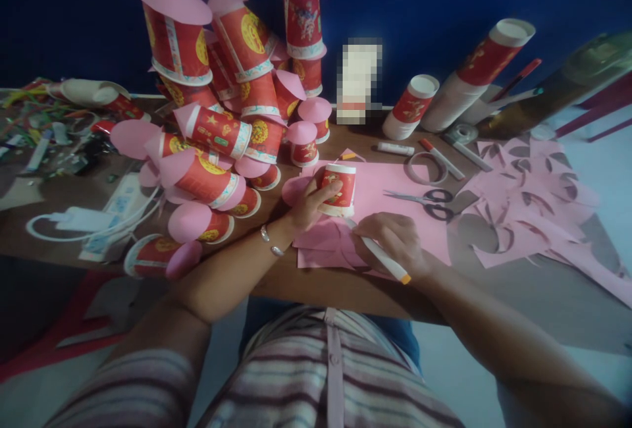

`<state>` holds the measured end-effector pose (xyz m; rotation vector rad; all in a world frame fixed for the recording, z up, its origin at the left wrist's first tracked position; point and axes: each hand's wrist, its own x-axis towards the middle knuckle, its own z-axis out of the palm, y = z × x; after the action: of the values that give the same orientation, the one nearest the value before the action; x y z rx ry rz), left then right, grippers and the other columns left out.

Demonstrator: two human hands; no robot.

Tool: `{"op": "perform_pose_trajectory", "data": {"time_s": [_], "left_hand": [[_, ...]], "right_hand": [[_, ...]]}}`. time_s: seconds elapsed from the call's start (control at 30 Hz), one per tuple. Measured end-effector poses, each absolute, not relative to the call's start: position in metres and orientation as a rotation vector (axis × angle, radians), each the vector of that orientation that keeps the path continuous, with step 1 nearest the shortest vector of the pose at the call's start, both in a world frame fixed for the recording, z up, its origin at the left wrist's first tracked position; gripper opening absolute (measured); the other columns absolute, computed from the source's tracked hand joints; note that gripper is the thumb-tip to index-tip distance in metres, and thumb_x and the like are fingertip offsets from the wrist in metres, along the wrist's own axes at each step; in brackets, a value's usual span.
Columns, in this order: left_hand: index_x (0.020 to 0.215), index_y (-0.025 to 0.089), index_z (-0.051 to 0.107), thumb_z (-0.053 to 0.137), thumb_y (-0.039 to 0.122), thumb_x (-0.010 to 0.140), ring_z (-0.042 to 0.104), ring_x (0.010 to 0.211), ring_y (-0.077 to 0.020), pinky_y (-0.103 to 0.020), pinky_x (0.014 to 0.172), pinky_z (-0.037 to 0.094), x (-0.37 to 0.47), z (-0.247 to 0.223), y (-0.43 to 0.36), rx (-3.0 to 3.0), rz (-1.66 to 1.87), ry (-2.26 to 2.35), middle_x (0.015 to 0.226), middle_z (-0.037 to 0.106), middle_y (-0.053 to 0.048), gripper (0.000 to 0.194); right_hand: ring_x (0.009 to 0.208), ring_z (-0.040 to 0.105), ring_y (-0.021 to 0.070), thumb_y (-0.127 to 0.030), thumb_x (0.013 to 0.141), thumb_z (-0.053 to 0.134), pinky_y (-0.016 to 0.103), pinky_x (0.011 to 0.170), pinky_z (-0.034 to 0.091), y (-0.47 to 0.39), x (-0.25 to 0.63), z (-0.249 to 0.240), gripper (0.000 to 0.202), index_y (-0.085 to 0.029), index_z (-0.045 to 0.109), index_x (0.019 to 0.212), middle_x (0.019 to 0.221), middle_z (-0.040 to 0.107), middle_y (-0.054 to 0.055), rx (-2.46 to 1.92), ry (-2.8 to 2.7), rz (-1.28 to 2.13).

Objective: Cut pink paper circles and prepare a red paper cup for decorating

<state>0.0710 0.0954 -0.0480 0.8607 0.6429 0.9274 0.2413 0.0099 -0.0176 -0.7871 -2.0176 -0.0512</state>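
Observation:
My left hand [311, 207] is wrapped round a red and white paper cup [348, 187] with a gold pattern. The cup is held a little above pink paper sheets [320, 257] on the table. Closed on a white marker with an orange end [380, 258], my right hand [392, 237] is just below and to the right of the cup. The marker's tip points up and left toward the cup's lower edge; whether it touches the cup or the paper I cannot tell. Black-handled scissors [429, 201] lie with blades apart on the pink paper, beyond my right hand.
Several red cups with pink paper cones [178, 46] are piled at the left. Cup stacks [412, 105], a tape roll [425, 168] and a glue stick [395, 149] are behind. Pink offcuts [533, 197] cover the right side; a white power strip [116, 217] lies left.

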Motion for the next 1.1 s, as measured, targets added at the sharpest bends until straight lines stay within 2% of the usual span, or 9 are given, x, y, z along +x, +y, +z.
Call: {"op": "perform_pose_trajectory", "data": {"time_s": [0.37, 0.57, 0.83, 1.1], "left_hand": [[0.11, 0.023, 0.065, 0.08, 0.043, 0.078, 0.072, 0.085, -0.02, -0.032, 0.074, 0.058, 0.0703, -0.0537, 0.0967, 0.867, 0.93, 0.636, 0.095, 0.073, -0.002, 0.041], [0.106, 0.022, 0.064, 0.081, 0.043, 0.078, 0.072, 0.084, -0.0198, -0.034, 0.075, 0.059, 0.071, -0.0517, 0.0962, 0.869, 0.939, 0.629, 0.092, 0.072, -0.001, 0.039], [0.109, 0.023, 0.063, 0.079, 0.039, 0.081, 0.071, 0.082, -0.0181, -0.033, 0.073, 0.058, 0.0702, -0.0517, 0.0968, 0.853, 0.943, 0.591, 0.092, 0.072, -0.001, 0.036], [0.105, 0.022, 0.064, 0.081, 0.042, 0.077, 0.07, 0.082, -0.0181, -0.032, 0.075, 0.058, 0.0708, -0.0544, 0.0981, 0.83, 0.954, 0.63, 0.091, 0.072, -0.001, 0.039]], "right_hand": [[0.058, 0.065, 0.0124, -0.006, 0.088, 0.067, 0.025, 0.055, 0.052, 0.0116, 0.2387, -0.0159, 0.021, -0.021, 0.058, 0.099, 0.071, 0.068, -0.002, -0.836, -1.994, -0.088], [0.058, 0.063, 0.0117, -0.006, 0.09, 0.065, 0.023, 0.055, 0.05, 0.0129, 0.2409, -0.0163, 0.019, -0.021, 0.057, 0.098, 0.072, 0.068, -0.002, -0.858, -2.006, -0.088], [0.054, 0.059, 0.0122, -0.004, 0.087, 0.065, 0.024, 0.051, 0.046, 0.0123, 0.2436, -0.0153, 0.02, -0.02, 0.057, 0.094, 0.07, 0.066, -0.001, -0.902, -1.987, -0.088], [0.055, 0.06, 0.013, -0.003, 0.086, 0.066, 0.026, 0.054, 0.05, 0.0111, 0.2421, -0.0138, 0.022, -0.02, 0.057, 0.096, 0.069, 0.065, -0.002, -0.823, -1.98, -0.082]]}}
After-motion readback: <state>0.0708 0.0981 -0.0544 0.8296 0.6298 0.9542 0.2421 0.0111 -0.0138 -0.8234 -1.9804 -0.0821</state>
